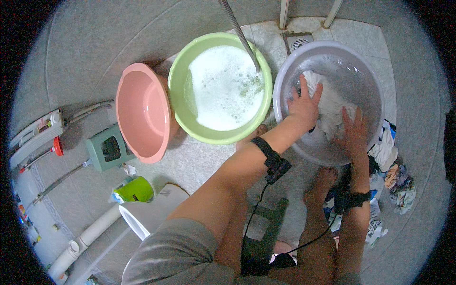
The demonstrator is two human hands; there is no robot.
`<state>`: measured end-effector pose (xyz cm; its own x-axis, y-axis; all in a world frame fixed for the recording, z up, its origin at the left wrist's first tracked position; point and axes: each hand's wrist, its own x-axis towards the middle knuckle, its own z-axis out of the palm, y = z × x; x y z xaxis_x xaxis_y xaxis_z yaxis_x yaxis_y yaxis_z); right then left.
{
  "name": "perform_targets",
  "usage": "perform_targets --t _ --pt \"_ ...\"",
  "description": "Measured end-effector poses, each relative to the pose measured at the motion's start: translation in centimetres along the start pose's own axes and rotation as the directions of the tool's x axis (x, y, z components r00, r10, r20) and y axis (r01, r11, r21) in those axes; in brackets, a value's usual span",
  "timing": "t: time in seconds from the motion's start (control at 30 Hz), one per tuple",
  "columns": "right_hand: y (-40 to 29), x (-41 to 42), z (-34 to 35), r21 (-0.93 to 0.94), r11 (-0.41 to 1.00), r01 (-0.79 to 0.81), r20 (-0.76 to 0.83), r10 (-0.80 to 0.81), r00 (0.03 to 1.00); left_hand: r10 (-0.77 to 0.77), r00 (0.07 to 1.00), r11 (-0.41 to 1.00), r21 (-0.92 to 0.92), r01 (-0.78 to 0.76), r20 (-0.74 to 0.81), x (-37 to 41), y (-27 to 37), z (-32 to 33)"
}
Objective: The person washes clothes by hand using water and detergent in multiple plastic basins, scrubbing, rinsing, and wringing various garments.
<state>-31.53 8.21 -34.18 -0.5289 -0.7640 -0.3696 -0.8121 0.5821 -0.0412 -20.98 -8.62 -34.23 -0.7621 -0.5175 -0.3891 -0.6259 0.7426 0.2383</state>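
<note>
A wet white cloth (333, 103) lies in the water of a lavender plastic basin (374, 76). My left hand (303, 107) rests at the cloth's left side with its fingers spread, the fingertips touching the fabric. Over the cloth's lower right end is my right hand (353, 133); its fingers point away from me, and whether they grip the fabric is unclear. Both forearms wear black straps with cables. To the left stands a green basin (171, 83) of white suds (224, 89), with a grey flexible hose (239, 30) hanging into it.
An empty pink basin (142, 114) leans on its side against the green one. Behind the lavender basin is a floor drain (300, 43). Clothes (400, 185) are piled along the right wall. A lime-green container (134, 189) and a white plastic pipe (94, 231) are at left.
</note>
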Motion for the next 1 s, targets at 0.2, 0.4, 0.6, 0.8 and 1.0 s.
perform_targets --t 0.2,0.4,0.6,0.8,1.0 --pt "-2.2 1.4 0.5 0.061 0.986 -0.154 0.114 0.146 0.983 -0.101 0.895 0.965 -0.176 0.194 0.435 2.1 -1.5 0.6" --pt "-2.4 3.1 -1.9 0.914 -0.005 -0.405 0.393 0.256 0.883 -0.077 0.909 0.017 -0.911 0.413 0.410 2.2 -2.0 2.9" --pt "-6.2 -2.4 -9.7 0.986 0.112 -0.127 0.121 0.060 0.991 0.393 0.801 -0.659 -0.468 0.588 0.452 2.6 -1.3 2.0" --pt "-6.0 -3.1 -10.6 0.913 -0.357 -0.196 0.252 0.115 0.961 0.485 0.811 -0.701 -0.410 0.584 0.326 2.0 0.0 2.6" --pt "-2.3 -0.2 -3.6 0.889 0.459 -0.013 -0.137 0.292 0.947 0.218 0.952 -0.582 -0.754 0.303 0.214 1.9 2.3 2.3"
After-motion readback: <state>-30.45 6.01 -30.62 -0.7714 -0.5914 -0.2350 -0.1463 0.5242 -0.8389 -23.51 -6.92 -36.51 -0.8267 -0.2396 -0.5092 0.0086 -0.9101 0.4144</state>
